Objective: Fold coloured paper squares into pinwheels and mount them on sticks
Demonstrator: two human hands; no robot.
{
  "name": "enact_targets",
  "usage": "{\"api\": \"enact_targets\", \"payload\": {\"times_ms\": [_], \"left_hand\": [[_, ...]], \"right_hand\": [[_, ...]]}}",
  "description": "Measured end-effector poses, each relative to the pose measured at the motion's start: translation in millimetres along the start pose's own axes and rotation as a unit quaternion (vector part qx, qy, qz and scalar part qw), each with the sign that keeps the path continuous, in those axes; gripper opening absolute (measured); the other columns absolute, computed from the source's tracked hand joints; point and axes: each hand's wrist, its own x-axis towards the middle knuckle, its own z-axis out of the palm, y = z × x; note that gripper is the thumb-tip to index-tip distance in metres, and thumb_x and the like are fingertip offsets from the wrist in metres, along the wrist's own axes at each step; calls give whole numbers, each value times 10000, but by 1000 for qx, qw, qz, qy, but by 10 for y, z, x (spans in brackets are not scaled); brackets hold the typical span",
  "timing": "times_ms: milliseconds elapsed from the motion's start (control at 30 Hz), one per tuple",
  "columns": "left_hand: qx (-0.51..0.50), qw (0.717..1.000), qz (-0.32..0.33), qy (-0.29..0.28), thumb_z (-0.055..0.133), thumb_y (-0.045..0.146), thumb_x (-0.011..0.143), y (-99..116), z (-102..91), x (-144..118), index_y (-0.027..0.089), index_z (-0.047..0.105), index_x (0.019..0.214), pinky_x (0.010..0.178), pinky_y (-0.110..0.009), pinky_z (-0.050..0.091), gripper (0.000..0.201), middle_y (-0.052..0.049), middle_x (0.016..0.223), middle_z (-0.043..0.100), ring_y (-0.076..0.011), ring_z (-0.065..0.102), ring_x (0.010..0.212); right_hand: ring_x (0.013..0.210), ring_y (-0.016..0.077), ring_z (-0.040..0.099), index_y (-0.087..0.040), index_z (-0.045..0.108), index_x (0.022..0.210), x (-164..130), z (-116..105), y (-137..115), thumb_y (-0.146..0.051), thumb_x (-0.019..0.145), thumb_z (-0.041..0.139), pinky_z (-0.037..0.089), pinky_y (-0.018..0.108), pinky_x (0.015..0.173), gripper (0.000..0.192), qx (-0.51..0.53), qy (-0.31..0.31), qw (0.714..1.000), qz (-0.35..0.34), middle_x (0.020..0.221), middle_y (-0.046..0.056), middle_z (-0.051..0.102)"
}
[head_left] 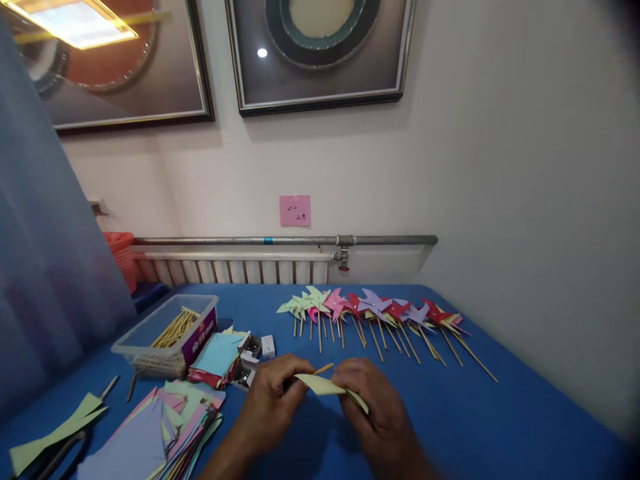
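Both hands meet over the near part of the table. My left hand (276, 403) is closed, and a thin wooden stick (324, 368) pokes out from its fingers toward the right. A folded pale yellow paper (323, 385) spans the gap between the hands, its left end by my left fingertips. My right hand (373, 407) grips that paper between thumb and fingers; part of the paper is hidden behind them. Whether stick and paper are joined, I cannot tell. Beyond the hands lie finished paper pinwheels (375, 303) on sticks, in several colours.
A clear plastic box (200, 303) of wooden sticks stands left. Beside it are blue paper squares (219, 353) and small open boxes of metal pins (246, 377). Coloured paper (127, 437) and scissors (75, 453) under cut yellow paper lie nearer. A wall borders the blue table (480, 427).
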Motion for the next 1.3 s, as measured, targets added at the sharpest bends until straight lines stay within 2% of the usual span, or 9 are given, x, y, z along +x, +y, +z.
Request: {"api": "enact_targets", "payload": {"times_ms": [100,200,333,433,567,767,933,1100,1300], "left_hand": [[0,999,33,-16,573,203,929,55,-28,-26,198,799,868,721,-266,446,234,-42,807,754,-181,674,775],[0,998,59,-20,583,205,962,108,-52,-51,194,779,827,693,-254,436,238,-33,761,727,-161,654,733],[-8,994,105,-14,607,178,953,171,-97,-75,199,766,829,664,-241,436,202,-25,742,725,-148,655,699],[-16,991,133,-14,628,190,951,208,-140,-83,201,757,835,644,-238,433,173,-27,732,722,-144,649,677],[-31,990,133,-26,614,207,981,231,-183,-84,202,757,823,637,-233,432,213,-30,729,711,-137,647,677],[-38,990,132,-34,650,169,955,243,-206,-80,205,764,822,639,-226,440,178,-27,744,735,-134,649,683],[-36,991,124,-31,670,175,934,253,-203,-77,206,775,806,646,-237,453,169,-33,732,734,-144,643,679],[-34,992,114,-31,682,216,941,263,-208,-76,209,787,809,637,-246,458,168,-46,736,737,-154,641,673],[-48,991,124,-24,708,158,916,258,-201,-83,208,767,795,655,-221,449,143,-18,731,724,-132,637,682]], "right_hand": [[910,201,741,-258,670,1140,8,-39,-3,-130,1030,558,596,330,825,202,-19,-3,999,-43,967,31,777],[930,203,761,-256,658,1165,26,-79,-24,-119,1030,558,616,363,895,217,-37,-4,998,-58,1004,47,797],[887,193,777,-262,661,1137,64,-133,-88,-187,1065,569,626,381,936,140,-40,-5,995,-93,952,43,798],[854,190,786,-287,674,1155,71,-161,-141,-221,1083,542,632,398,945,164,-48,-24,992,-115,948,37,819],[863,215,796,-336,664,1230,57,-176,-193,-189,1050,561,632,448,964,255,-43,-22,994,-100,955,30,838],[851,198,802,-289,694,1203,77,-184,-188,-218,1073,574,638,428,977,190,-31,-20,993,-110,945,44,832],[867,192,810,-306,704,1253,75,-193,-167,-254,1080,613,638,414,988,203,-10,-26,994,-104,966,41,839],[888,201,807,-296,690,1278,77,-181,-190,-222,1080,602,642,440,994,229,8,-22,995,-99,978,48,839],[856,194,804,-296,683,1256,83,-183,-187,-174,1070,588,645,438,988,242,16,-23,995,-95,947,37,832]]}}
